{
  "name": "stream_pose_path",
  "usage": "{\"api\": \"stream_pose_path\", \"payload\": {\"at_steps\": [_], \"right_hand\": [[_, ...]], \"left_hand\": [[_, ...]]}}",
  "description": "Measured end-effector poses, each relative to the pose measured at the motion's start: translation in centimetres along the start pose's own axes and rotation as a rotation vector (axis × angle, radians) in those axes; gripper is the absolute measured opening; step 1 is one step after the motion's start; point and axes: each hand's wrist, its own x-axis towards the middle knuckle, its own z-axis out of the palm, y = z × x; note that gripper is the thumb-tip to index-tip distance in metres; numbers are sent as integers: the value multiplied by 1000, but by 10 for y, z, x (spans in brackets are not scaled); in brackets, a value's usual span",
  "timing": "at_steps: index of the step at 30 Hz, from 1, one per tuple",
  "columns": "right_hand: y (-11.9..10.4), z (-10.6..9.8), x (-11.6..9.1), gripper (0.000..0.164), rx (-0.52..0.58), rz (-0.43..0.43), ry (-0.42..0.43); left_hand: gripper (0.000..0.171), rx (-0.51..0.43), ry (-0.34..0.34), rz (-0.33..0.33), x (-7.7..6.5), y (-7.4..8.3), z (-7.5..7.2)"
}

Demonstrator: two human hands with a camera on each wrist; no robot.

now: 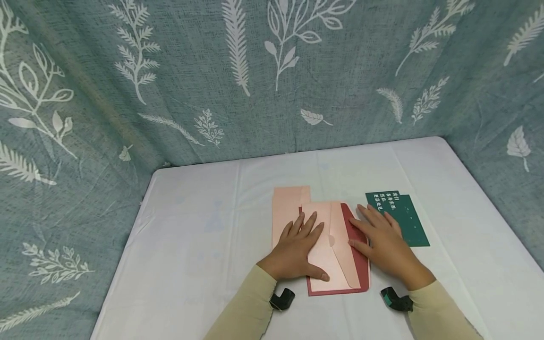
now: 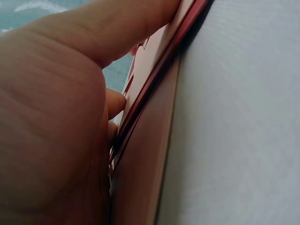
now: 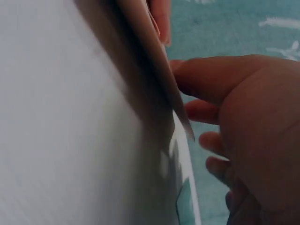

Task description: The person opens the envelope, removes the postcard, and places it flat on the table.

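In the head view a pink envelope (image 1: 323, 269) with its pointed flap on the right lies on a larger red envelope (image 1: 359, 245), whose red shows along the right side and bottom edge. My left hand (image 1: 293, 250) rests on the pink envelope with its fingers spread, the thumb near the bottom. At the right side, my right hand (image 1: 384, 243) touches the red part with thumb and fingertips, fingers loosely extended. The right wrist view shows the right thumb (image 3: 201, 77) against a raised paper edge (image 3: 180, 105). Under the left hand, another pink envelope (image 1: 289, 203) sticks out at upper left.
Two dark green cards (image 1: 412, 222), one with white writing, overlap beyond my right hand. Everything lies on a white-covered table (image 1: 204, 226). A teal curtain (image 1: 191, 71) with white leaf prints hangs at the back and both sides.
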Motion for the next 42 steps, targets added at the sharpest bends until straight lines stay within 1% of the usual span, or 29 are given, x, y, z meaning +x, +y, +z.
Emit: {"api": "stream_pose_path", "payload": {"at_steps": [3, 5, 11, 14, 20, 42], "right_hand": [[-9, 2, 0, 60, -6, -47, 10], [-15, 5, 0, 63, 8, -69, -7], [-23, 19, 0, 85, 74, -117, -140], [-23, 23, -1, 92, 75, -135, -172], [-22, 25, -2, 90, 66, -141, -172], [-23, 25, -3, 84, 101, -121, -185]], "left_hand": [[129, -1, -1, 0, 0, 0, 0], [129, -8, -2, 0, 0, 0, 0], [128, -7, -4, 1, 0, 0, 0], [128, -4, -4, 3, 0, 0, -1], [128, -4, -1, 5, 0, -1, 1], [131, 3, -10, -9, 0, -2, 4]]}}
